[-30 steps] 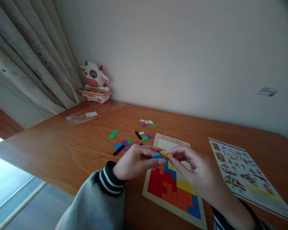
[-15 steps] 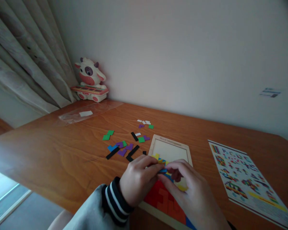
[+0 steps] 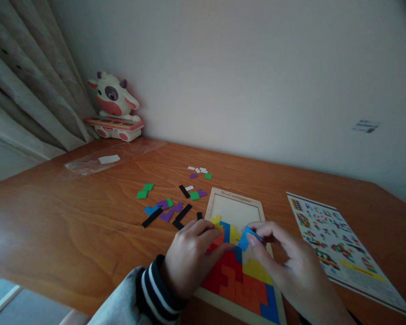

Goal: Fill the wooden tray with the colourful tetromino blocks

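Note:
A wooden puzzle board [image 3: 235,197] lies in front of me, its lower part filled with red, orange, yellow and blue pieces and its upper part bare. My right hand [image 3: 284,253] pinches a blue puzzle piece [image 3: 244,239] between thumb and fingers, tilted just above the board's right side. My left hand [image 3: 196,255] rests at the board's left side, thumb stretched toward the middle and apart from the fingers, with nothing visible in it. Under that hand some of the red pieces [image 3: 214,273] are partly covered. A yellow piece [image 3: 216,220] shows beyond its fingertips.
Loose black [image 3: 152,217], purple [image 3: 166,216], green [image 3: 142,194] and white pieces [image 3: 203,170] lie left of and behind the board. A printed sheet [image 3: 345,253] is on the right. Further back are a clear plastic bag [image 3: 84,167] and a cow toy keyboard [image 3: 115,108].
My hands have moved apart. The right hand has drawn the blue piece up and to the right, away from the left hand, and more of the filled board shows.

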The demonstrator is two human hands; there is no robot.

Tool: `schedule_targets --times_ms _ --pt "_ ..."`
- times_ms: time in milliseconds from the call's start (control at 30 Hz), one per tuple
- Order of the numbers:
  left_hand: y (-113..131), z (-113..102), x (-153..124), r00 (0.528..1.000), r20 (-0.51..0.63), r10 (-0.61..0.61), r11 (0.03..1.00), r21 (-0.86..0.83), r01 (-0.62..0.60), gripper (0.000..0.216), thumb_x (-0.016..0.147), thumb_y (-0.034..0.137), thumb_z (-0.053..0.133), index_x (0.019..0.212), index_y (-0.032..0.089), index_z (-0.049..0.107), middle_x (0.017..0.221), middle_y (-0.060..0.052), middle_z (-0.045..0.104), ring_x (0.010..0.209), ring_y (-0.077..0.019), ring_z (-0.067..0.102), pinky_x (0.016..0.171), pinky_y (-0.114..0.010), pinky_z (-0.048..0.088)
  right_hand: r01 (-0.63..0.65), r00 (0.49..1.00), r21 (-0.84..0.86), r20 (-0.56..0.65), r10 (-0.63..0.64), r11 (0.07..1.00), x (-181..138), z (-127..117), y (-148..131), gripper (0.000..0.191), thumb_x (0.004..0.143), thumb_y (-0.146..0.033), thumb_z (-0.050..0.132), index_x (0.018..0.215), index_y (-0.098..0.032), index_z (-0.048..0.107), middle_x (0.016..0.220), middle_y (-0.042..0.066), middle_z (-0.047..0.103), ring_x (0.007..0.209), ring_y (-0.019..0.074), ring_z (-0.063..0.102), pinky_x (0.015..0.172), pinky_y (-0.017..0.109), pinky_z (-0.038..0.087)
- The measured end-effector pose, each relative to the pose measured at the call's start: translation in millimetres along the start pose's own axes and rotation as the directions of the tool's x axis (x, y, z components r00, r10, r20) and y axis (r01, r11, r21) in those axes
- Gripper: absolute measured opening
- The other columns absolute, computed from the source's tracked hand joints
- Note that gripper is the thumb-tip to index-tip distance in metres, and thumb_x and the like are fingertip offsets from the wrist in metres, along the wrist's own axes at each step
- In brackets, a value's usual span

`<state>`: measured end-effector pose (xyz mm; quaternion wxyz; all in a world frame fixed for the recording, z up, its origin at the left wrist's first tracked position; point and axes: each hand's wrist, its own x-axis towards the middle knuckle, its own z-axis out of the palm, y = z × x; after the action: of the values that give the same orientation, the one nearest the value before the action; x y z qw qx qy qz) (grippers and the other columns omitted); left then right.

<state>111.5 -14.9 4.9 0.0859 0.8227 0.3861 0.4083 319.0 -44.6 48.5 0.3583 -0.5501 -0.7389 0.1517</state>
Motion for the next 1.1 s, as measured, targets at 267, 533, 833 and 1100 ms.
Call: schedule_targets --times_ms 267,533,833,1100 --pt "-5.4 3.8 -1.5 0.986 0.157 -0.048 0.997 0.073 0.037 0.024 0.094 0.017 0.05 0.104 0.021 0.071 0.095 -0.005 0.069 0.08 -0.018 0.068 0.073 -0.031 0.06 -0.066 0.998 -0.039 -0.005 0.066 0.997 -1.5 -6.1 28.3 0.018 0.086 -0.037 0.062 0.076 -0.024 0.054 0.079 0.003 0.07 0.07 0.0176 0.07 0.064 0.027 0.057" --pt "-7.1 8.0 -5.7 0.97 0.237 -0.051 0.995 0.099 0.028 0.025 0.094 0.014 0.048 0.106 0.02 0.068 0.1 -0.006 0.068 0.085 -0.0189 0.066 0.079 -0.034 0.059 -0.274 0.951 0.119 0.181 0.251 0.954 -10.0 8.8 44.7 0.026 0.088 -0.037 0.058 0.11 -0.023 0.064 0.093 0.006 0.076 0.085 0.0211 0.074 0.076 0.034 0.061" --pt "-5.1 9.6 -5.1 0.948 0.311 -0.065 0.99 0.141 0.022 0.025 0.091 0.017 0.055 0.112 0.022 0.066 0.103 -0.006 0.067 0.09 -0.0214 0.064 0.082 -0.038 0.058 -0.281 0.942 0.114 0.222 0.251 0.953 -11.2 19.7 46.8 0.016 0.086 -0.033 0.063 0.096 -0.023 0.071 0.086 0.005 0.076 0.076 0.021 0.073 0.071 0.035 0.061" --pt "-3.1 6.9 -3.6 0.938 0.341 -0.067 0.99 0.142 0.019 0.027 0.093 0.013 0.049 0.112 0.021 0.067 0.103 -0.006 0.068 0.091 -0.022 0.064 0.083 -0.039 0.057 -0.224 0.958 0.038 0.193 0.213 0.974 -14.8 24.7 53.8 0.014 0.086 -0.029 0.065 0.097 -0.022 0.069 0.092 0.006 0.07 0.075 0.0181 0.069 0.07 0.032 0.059"
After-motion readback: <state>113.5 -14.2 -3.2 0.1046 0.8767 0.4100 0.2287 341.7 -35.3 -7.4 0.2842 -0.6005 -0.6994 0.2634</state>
